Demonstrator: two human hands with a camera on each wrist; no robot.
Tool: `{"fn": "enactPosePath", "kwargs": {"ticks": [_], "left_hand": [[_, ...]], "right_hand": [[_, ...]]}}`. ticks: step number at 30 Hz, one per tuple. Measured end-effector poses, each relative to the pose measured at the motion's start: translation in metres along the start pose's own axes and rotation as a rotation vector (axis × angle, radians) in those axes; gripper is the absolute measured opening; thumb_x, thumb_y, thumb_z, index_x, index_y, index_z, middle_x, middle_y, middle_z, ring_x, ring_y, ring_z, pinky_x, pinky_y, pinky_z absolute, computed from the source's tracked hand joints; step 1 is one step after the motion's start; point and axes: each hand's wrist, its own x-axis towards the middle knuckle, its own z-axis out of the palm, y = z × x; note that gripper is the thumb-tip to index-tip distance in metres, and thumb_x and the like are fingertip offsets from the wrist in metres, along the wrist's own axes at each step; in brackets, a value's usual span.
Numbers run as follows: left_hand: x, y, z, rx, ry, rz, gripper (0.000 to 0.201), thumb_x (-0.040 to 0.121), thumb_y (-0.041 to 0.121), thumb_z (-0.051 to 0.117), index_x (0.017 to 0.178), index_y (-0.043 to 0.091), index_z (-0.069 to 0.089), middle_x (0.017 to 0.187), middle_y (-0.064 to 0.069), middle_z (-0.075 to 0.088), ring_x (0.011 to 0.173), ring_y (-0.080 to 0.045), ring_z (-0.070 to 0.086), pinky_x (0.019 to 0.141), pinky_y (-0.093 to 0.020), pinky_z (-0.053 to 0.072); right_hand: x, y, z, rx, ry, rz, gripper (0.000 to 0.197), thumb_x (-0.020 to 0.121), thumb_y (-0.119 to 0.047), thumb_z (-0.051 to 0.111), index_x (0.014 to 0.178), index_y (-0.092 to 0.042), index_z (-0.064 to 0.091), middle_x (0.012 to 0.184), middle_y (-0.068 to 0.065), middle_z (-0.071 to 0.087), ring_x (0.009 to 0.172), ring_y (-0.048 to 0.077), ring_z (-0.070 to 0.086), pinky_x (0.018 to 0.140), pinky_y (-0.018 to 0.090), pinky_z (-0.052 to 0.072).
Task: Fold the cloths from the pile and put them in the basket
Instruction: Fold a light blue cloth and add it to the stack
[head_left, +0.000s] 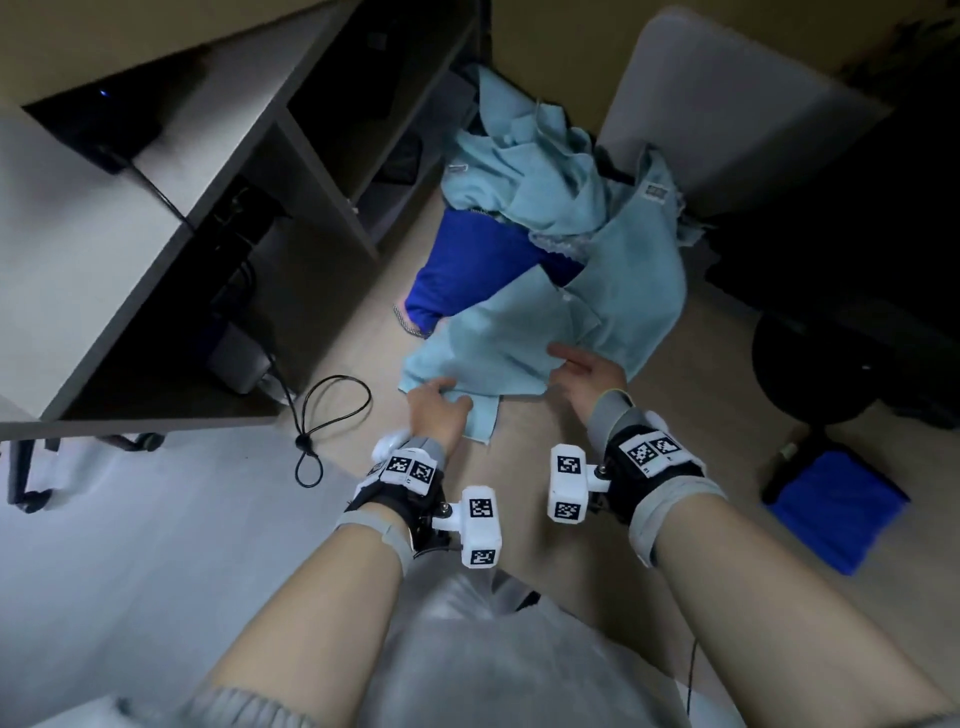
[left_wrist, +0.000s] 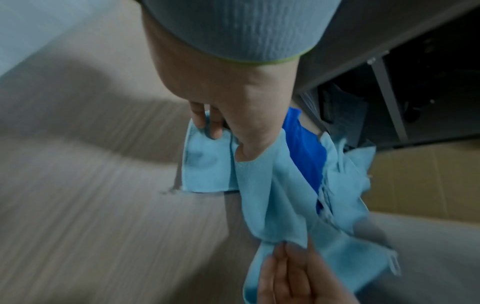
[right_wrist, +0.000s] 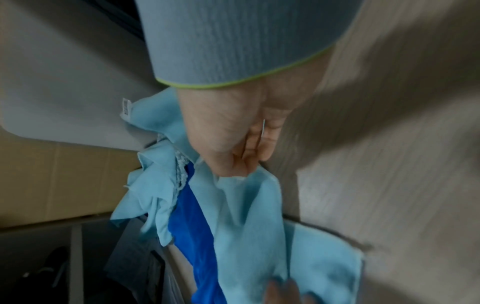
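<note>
Both hands (head_left: 439, 410) (head_left: 587, 376) grip one light-blue cloth's (head_left: 498, 338) near edge.

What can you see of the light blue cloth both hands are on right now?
The light blue cloth is soft, plain fabric, crumpled and partly spread on the pale floor, its far end trailing up into the pile over a dark blue cloth. The left hand grips its near corner; the right hand holds the opposite edge.

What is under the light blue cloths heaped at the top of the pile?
A dark blue cloth shows from under the light blue cloths, which drape over its far end. Whatever else lies beneath is covered; no basket can be made out.
</note>
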Motion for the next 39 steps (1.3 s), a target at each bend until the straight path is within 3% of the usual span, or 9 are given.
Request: {"fn": "enactPosePath", "kwargs": {"ticks": [3, 8, 12, 16, 20, 23, 26, 28, 39], "left_hand": [[-0.02, 0.027, 0.027, 0.016, -0.107, 0.107, 0.058, 0.072, 0.015, 0.076, 0.126, 0.006, 0.059, 0.123, -0.011, 0.062, 0.114, -0.026, 0.059, 0.102, -0.034, 0.046], [-0.058, 0.058, 0.066, -0.004, -0.191, 0.28, 0.086, 0.06, 0.042, 0.083, 0.137, 0.023, 0.049, 0.133, -0.004, 0.043, 0.118, -0.019, 0.051, 0.103, -0.033, 0.046], [-0.098, 0.077, 0.085, 0.016, -0.131, 0.396, 0.049, 0.075, 0.033, 0.082, 0.121, 0.025, 0.064, 0.142, -0.005, 0.036, 0.128, -0.016, 0.043, 0.105, -0.016, 0.03], [-0.147, 0.085, 0.107, -0.129, -0.093, 0.471, 0.015, 0.081, 0.03, 0.076, 0.091, 0.035, 0.067, 0.129, -0.004, 0.048, 0.116, -0.016, 0.055, 0.107, -0.038, 0.042], [-0.214, 0.084, 0.14, -0.089, -0.18, 0.561, 0.051, 0.07, 0.036, 0.083, 0.111, 0.028, 0.053, 0.123, 0.0, 0.044, 0.107, -0.006, 0.053, 0.098, -0.022, 0.043], [-0.235, 0.081, 0.157, -0.057, -0.121, 0.557, 0.028, 0.08, 0.033, 0.074, 0.101, 0.02, 0.061, 0.107, -0.003, 0.057, 0.098, -0.017, 0.06, 0.096, -0.036, 0.049], [-0.26, 0.08, 0.17, -0.06, -0.037, 0.533, 0.018, 0.081, 0.032, 0.053, 0.088, 0.021, 0.066, 0.09, -0.004, 0.07, 0.089, -0.028, 0.064, 0.086, -0.045, 0.052], [-0.271, 0.079, 0.176, 0.015, -0.026, 0.533, 0.02, 0.081, 0.028, 0.048, 0.089, 0.023, 0.066, 0.092, -0.006, 0.071, 0.091, -0.032, 0.064, 0.085, -0.043, 0.052], [-0.242, 0.061, 0.158, 0.174, 0.037, 0.429, 0.011, 0.087, 0.013, 0.056, 0.083, 0.01, 0.067, 0.08, -0.013, 0.063, 0.079, -0.037, 0.059, 0.068, -0.035, 0.042]], "right_hand": [[-0.017, -0.007, -0.022, 0.025, -0.017, -0.065, 0.038, 0.077, 0.009, 0.061, 0.103, -0.015, 0.074, 0.088, 0.009, 0.07, 0.07, 0.008, 0.063, 0.074, 0.012, 0.049], [-0.048, -0.013, -0.062, 0.102, -0.127, -0.082, 0.033, 0.077, 0.007, 0.069, 0.102, -0.014, 0.072, 0.085, 0.009, 0.071, 0.072, 0.009, 0.066, 0.082, 0.019, 0.054], [-0.079, -0.014, -0.101, 0.172, -0.079, -0.143, 0.027, 0.079, -0.001, 0.073, 0.106, -0.006, 0.071, 0.073, -0.003, 0.073, 0.065, 0.003, 0.066, 0.071, 0.015, 0.053], [-0.107, -0.005, -0.142, 0.202, 0.036, -0.267, 0.024, 0.078, -0.004, 0.075, 0.101, 0.002, 0.07, 0.068, -0.008, 0.069, 0.053, -0.008, 0.059, 0.056, 0.005, 0.042], [-0.141, 0.019, -0.189, 0.165, 0.11, -0.406, 0.014, 0.072, -0.016, 0.083, 0.082, -0.013, 0.074, 0.095, 0.002, 0.067, 0.082, 0.0, 0.063, 0.081, 0.014, 0.046], [-0.156, 0.03, -0.21, 0.088, 0.13, -0.469, 0.01, 0.071, -0.021, 0.083, 0.075, -0.019, 0.074, 0.113, -0.002, 0.06, 0.107, 0.006, 0.058, 0.098, 0.018, 0.039], [-0.178, 0.04, -0.241, 0.192, 0.158, -0.458, 0.015, 0.074, -0.021, 0.081, 0.078, -0.01, 0.073, 0.089, -0.003, 0.068, 0.078, 0.001, 0.06, 0.078, 0.014, 0.045], [-0.188, 0.049, -0.26, 0.251, 0.237, -0.45, 0.017, 0.075, -0.025, 0.08, 0.078, -0.011, 0.071, 0.072, -0.002, 0.065, 0.062, 0.001, 0.054, 0.064, 0.014, 0.045], [-0.19, 0.083, -0.321, 0.514, 0.801, -0.204, 0.01, 0.083, -0.029, 0.069, 0.075, -0.026, 0.065, 0.067, -0.012, 0.061, 0.06, 0.009, 0.054, 0.06, 0.019, 0.044]]}}
